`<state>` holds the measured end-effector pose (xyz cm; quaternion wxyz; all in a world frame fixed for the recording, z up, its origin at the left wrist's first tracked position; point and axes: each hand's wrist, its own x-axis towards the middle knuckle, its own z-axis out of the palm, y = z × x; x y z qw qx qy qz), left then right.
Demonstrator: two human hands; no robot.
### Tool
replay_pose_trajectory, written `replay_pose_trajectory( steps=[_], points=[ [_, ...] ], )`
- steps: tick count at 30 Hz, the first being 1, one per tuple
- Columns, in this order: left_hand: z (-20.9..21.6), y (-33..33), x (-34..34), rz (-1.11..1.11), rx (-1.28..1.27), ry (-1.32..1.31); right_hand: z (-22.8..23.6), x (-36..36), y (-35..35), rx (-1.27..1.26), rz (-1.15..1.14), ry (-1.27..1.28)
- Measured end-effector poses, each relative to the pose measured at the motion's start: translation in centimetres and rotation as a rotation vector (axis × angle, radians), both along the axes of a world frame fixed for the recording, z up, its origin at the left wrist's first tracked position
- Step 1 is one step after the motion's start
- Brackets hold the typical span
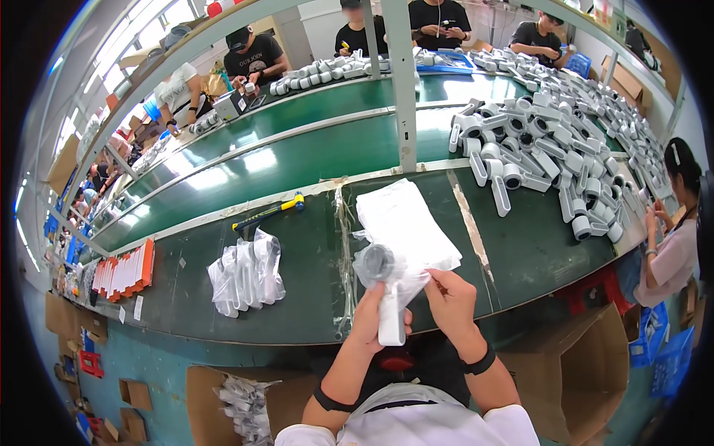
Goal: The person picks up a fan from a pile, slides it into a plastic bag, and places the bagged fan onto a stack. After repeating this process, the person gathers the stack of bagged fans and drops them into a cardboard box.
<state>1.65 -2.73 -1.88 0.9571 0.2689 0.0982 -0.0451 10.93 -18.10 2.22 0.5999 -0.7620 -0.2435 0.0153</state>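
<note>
My left hand (368, 318) is closed around the handle of a white plastic part (392, 327) with a round grey head. A clear plastic bag (411, 284) covers the head, while the lower end of the handle sticks out bare. At the bag's edge, the fingers of my right hand (452, 299) are pinched together on the film. Just beyond my hands lies a stack of flat white plastic bags (409, 223). Several bagged parts (245, 273) rest side by side on the dark bench to the left.
A yellow-and-black hammer (269, 212) lies near the bench's far edge. Loose white parts (532, 149) are heaped at right. An orange box (146, 264) stands far left. Below are a carton of bagged parts (199, 405) and an open carton (520, 379). People work across the green conveyor (260, 157).
</note>
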Motion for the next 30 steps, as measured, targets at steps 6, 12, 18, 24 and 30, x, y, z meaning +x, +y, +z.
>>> replay_pose_trajectory(
  steps=[6, 12, 18, 24, 30],
  points=[
    [2.0, -0.4, 0.6, 0.208, -0.041, 0.116, -1.2, -1.6, -0.4, 0.028, -0.036, -0.303],
    [1.9, -0.5, 0.7, 0.389, -0.033, 0.124, -2.1, -3.9, -1.2, 0.105, -0.032, -0.364],
    [2.1, 0.4, -0.1, 0.293, 0.006, 0.081, -3.3, -4.2, -2.1, 0.212, -0.051, -0.098],
    [3.0, 1.4, -1.7, 0.364, 0.406, 0.14, -2.7, -4.1, -1.5, 0.263, 0.012, -0.044],
    [0.8, 6.9, -5.2, 0.83, 1.222, 0.431, -6.4, -3.4, -2.2, 0.111, 0.126, 0.109]
  ],
)
